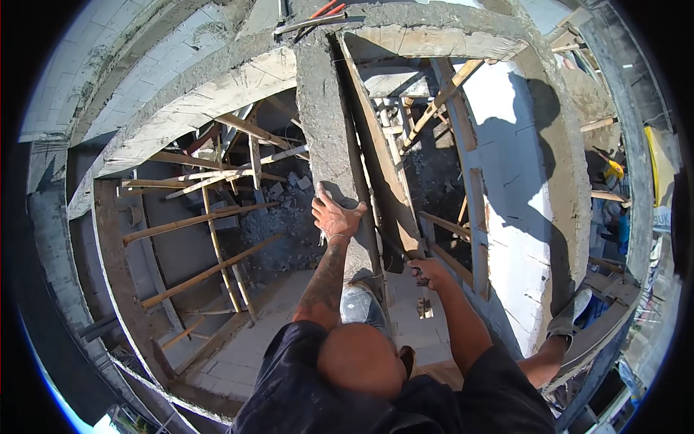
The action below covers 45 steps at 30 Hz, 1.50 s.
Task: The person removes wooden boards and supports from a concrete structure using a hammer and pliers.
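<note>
My left hand [337, 215] rests on top of the rough grey concrete beam [318, 130], thumb spread to the right and fingers over the left edge. To the right, my right hand [429, 273] is closed around a thin dark bar [394, 248]; its exact kind is hard to make out. The bar slants up and left into the gap beside the beam. A long wooden board [382, 155] stands along the beam's right side, apart from it by a dark gap. Its lower end comes close to my right hand.
Deep openings with bamboo poles [206, 217] and rubble [275, 210] lie on both sides of the beam. Tools with red handles [329, 10] lie on the beam's far end. A white block wall [506, 195] stands at right. My foot [571, 315] is on the right-hand ledge.
</note>
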Each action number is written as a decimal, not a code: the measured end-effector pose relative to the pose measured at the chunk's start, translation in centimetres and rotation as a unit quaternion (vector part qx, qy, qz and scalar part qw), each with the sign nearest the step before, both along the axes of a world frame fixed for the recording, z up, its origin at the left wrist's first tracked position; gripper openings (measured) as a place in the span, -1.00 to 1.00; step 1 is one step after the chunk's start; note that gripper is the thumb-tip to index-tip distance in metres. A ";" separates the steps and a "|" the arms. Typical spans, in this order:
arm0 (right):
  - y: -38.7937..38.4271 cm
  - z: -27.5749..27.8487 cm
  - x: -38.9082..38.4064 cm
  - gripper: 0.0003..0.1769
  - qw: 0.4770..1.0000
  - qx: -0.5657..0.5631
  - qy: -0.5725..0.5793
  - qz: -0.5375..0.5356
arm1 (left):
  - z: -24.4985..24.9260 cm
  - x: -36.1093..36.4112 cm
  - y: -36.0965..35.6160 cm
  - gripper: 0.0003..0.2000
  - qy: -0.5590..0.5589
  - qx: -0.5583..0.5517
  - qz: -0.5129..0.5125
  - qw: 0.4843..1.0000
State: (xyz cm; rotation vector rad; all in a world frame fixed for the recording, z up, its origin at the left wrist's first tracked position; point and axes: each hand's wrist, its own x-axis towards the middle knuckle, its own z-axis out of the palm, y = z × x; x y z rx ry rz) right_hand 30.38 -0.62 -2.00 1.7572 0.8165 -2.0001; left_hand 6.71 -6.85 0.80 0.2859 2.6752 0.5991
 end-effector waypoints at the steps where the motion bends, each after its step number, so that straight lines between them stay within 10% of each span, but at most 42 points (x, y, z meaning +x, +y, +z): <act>1: 0.5 -0.5 -0.4 -0.83 1.000 0.000 0.005 0.001 | -0.1 -0.5 0.4 0.09 0.005 0.000 0.001 1.000; 11: -11.1 -4.5 0.4 -0.78 0.961 0.255 -0.043 0.100 | -0.2 0.0 0.6 0.09 0.020 -0.033 0.008 0.999; 15: -6.3 -0.1 1.0 -0.72 0.995 0.077 -0.034 -0.046 | -0.5 0.3 0.5 0.08 0.037 -0.027 0.013 0.999; 21: -1.5 -1.1 3.2 -0.72 0.998 0.036 -0.023 0.042 | -0.7 0.3 0.1 0.07 0.037 -0.031 0.004 0.999; 29: -0.8 -5.0 5.4 -0.60 0.888 0.308 0.065 0.336 | -0.2 0.0 0.3 0.08 0.008 -0.031 0.008 0.999; 45: -3.9 -5.5 7.0 -0.61 0.811 0.418 -0.015 0.408 | -0.1 0.2 0.6 0.03 0.032 -0.041 0.011 0.999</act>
